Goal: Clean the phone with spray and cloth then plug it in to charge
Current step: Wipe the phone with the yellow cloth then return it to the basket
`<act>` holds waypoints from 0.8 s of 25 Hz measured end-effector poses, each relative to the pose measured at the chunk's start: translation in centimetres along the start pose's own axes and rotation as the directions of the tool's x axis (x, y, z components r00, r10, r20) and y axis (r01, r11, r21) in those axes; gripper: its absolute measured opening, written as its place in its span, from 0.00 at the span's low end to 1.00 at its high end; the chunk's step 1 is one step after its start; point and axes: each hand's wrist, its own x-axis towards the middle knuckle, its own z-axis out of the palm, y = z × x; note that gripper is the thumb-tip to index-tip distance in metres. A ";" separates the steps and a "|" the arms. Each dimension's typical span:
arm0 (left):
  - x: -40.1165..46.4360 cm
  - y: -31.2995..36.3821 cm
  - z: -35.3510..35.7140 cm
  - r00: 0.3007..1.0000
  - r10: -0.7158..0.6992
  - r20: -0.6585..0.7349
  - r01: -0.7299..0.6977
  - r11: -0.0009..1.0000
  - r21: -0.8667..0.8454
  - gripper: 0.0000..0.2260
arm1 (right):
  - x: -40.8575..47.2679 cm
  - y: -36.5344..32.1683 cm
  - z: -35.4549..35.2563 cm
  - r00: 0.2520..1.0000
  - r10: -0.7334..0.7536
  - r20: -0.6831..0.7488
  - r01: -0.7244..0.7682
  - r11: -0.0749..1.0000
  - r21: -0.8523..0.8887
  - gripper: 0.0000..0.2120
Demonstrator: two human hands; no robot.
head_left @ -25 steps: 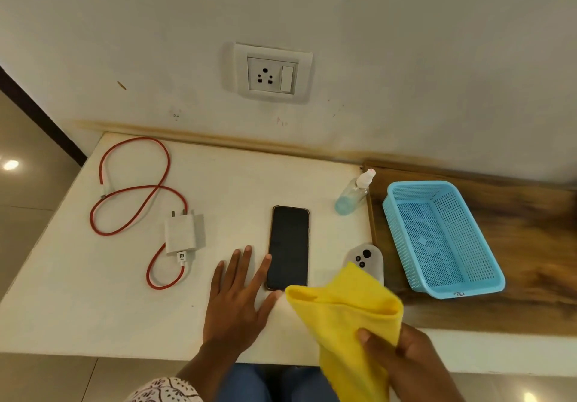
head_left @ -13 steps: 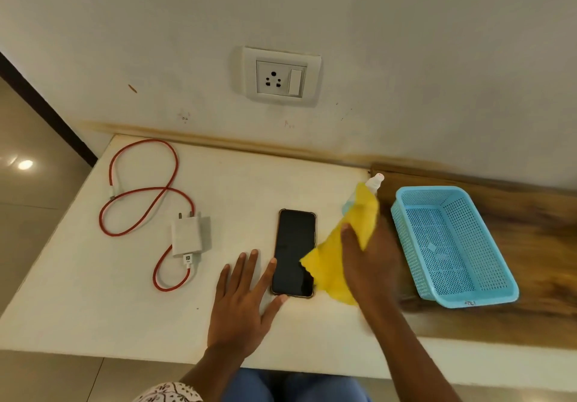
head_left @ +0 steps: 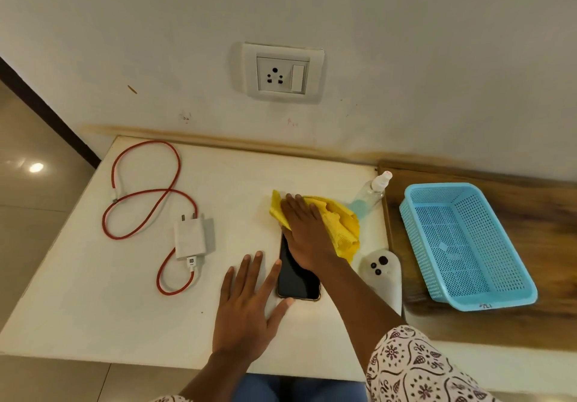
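R hand point(head_left: 307, 233) lies flat, fingers together, pressing yellow cloth point(head_left: 338, 223) onto far end of phone point(head_left: 296, 280); palm down, nothing pinched, grip flat and wide. L hand point(head_left: 249, 301) also flat on bench point(head_left: 93, 292), fingers spread, thumb tip touching phone's near-left corner, index along its left edge; grip wide, holding nothing. Phone lies screen up, dark, mid-bench, near half bare. Cloth bunches to right of R hand.

Just right: white phone case point(head_left: 382, 272), camera holes up. Far right of cloth: spray bottle point(head_left: 371, 194), lying tilted, blue liquid inside, no readable label. Blue basket point(head_left: 462, 245) on wooden board, small scrawl on near rim, unreadable. Left: white charger point(head_left: 190, 237) w/ red cable point(head_left: 143, 192), plug end carries small logo mark, not legible. Wall socket point(head_left: 282, 72) above.
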 end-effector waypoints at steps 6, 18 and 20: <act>0.1 -0.1 0.1 1.000 -0.008 0.016 0.008 1.000 0.007 0.30 | -2.2 -0.4 0.7 0.994 -0.106 0.029 0.105 0.994 0.020 0.36; -0.1 -0.1 0.3 1.000 0.007 -0.008 -0.007 1.000 -0.021 0.30 | -5.8 -1.7 2.0 0.998 -0.063 -0.016 0.062 0.997 -0.040 0.29; -0.1 -0.2 0.3 1.000 0.009 -0.013 -0.009 0.999 -0.033 0.29 | -6.6 -2.0 2.2 0.999 -0.048 -0.020 0.047 0.997 -0.055 0.27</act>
